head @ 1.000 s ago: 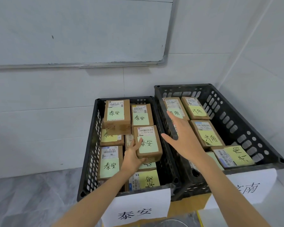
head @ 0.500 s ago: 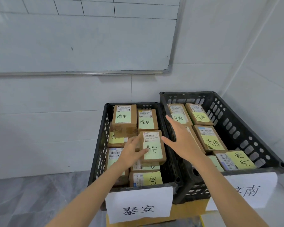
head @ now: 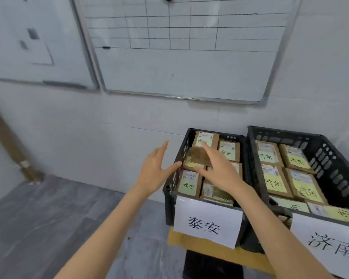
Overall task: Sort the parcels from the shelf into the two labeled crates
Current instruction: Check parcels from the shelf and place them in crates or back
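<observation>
Below the whiteboard (head: 179, 73), parcels (head: 189, 183) fill the left crate (head: 174, 178). My left hand (head: 155, 170), spread and empty, has come off them to the crate's outer wall. My right hand (head: 218, 168) hovers open above them.

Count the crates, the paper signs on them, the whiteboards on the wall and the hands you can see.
Black plastic crates: 2
White paper signs: 2
White metal-framed whiteboards: 2
Bare hands, left hand and right hand: 2
Total: 8
</observation>
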A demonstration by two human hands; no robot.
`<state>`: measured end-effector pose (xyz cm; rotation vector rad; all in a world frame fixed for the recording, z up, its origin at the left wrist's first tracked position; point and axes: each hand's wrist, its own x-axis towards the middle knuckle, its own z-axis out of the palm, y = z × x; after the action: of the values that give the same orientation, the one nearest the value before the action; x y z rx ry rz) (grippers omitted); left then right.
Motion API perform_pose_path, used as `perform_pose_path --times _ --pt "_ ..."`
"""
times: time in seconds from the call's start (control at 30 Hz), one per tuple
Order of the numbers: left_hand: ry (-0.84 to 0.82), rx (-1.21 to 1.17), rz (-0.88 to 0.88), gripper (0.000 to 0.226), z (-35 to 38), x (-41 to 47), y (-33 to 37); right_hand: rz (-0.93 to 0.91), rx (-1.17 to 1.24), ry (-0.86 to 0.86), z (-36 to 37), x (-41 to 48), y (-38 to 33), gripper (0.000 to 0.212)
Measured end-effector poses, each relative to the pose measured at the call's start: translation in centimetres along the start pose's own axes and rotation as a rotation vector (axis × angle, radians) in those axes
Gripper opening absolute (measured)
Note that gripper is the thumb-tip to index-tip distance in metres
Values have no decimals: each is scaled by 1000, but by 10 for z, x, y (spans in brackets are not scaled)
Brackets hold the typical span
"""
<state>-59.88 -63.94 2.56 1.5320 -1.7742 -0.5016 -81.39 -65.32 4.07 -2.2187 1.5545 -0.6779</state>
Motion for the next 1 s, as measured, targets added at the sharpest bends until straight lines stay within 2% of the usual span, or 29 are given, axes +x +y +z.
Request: perform_pose_path --times 0.2,0.5,0.73,1.0 --pt "267 123 -112 84 -91 -116 -14 -262 18 -107 46 -24 -104 89" --pt "562 318 -430 86 -227 -322 -24 -699 119 -334 123 -94 -295 94" --pt "796 432 -713 92 -293 -501 -13 -1055 197 -517 176 -201 -434 93" --pt "1025 517 -947 92 -328 -706 21 -1347 258 -698 218 -365 -560 94"
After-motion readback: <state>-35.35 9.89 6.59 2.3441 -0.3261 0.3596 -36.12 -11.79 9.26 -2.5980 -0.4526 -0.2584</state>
